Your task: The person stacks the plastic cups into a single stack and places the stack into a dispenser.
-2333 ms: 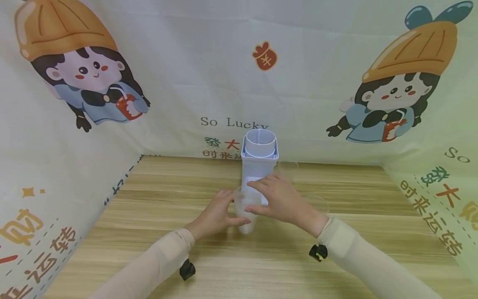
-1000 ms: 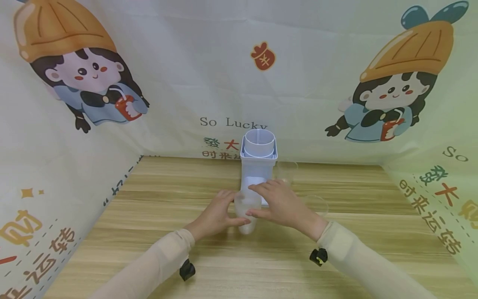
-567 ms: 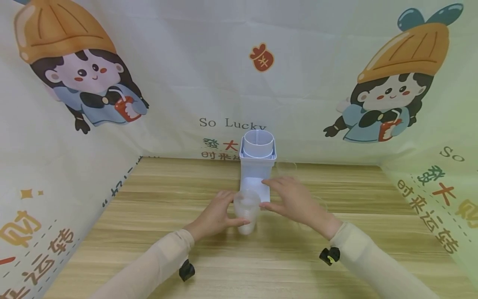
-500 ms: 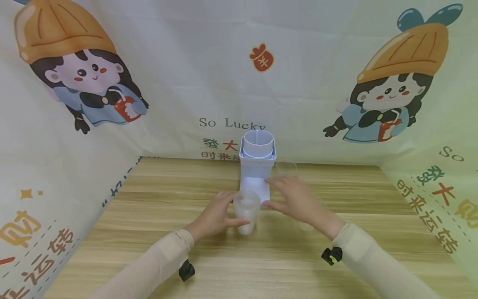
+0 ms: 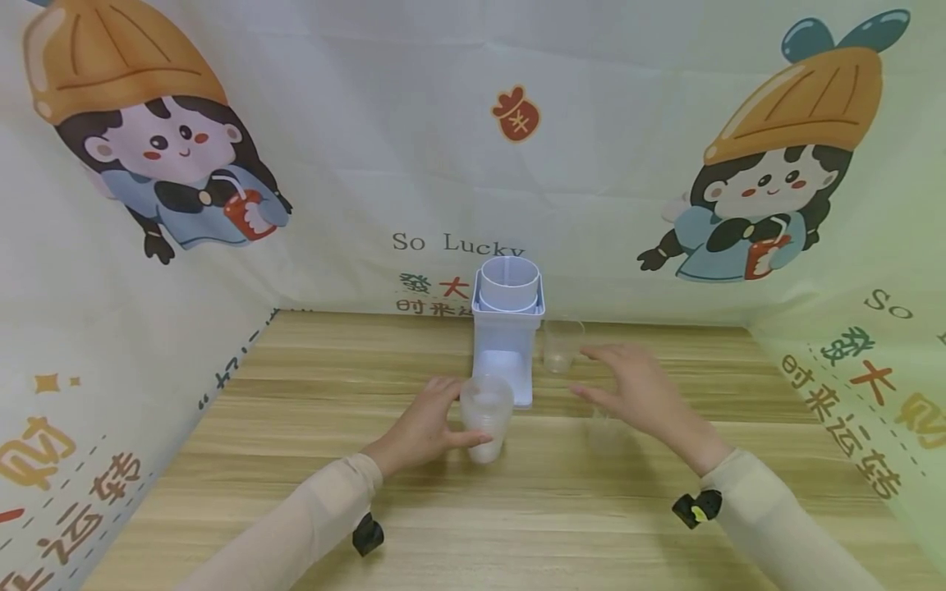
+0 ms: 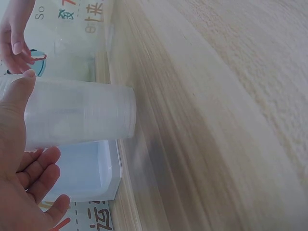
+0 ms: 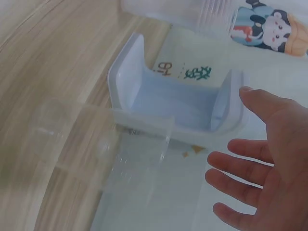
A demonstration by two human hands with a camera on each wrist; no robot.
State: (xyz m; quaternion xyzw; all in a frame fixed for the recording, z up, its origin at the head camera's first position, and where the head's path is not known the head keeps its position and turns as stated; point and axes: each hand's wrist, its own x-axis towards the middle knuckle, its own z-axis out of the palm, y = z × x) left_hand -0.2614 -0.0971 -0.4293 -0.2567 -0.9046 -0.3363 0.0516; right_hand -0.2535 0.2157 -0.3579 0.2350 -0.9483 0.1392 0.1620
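Observation:
A stack of clear plastic cups (image 5: 488,423) stands upright on the table, ribbed by nested rims. My left hand (image 5: 421,427) holds it from the left, the thumb across its near side; in the left wrist view the fingers curve behind the stack (image 6: 82,113). My right hand (image 5: 643,390) is in the air to the right, fingers apart and nothing in them. Beneath it is a single clear cup (image 5: 609,431), partly hidden by the hand. The right wrist view has a see-through cup (image 7: 106,144) left of the spread fingers (image 7: 236,192).
Behind the stack stands a pale plastic holder (image 5: 504,336) with a round tube on top and an open recess in front. Another clear cup (image 5: 559,353) sits right of it. Printed cloth (image 5: 369,164) walls the wooden table (image 5: 332,353) at the back and sides.
My right hand has moved away from the cup stack to the right, its fingers parted. The left hand and the stack have stayed in place. Both single cups show more clearly.

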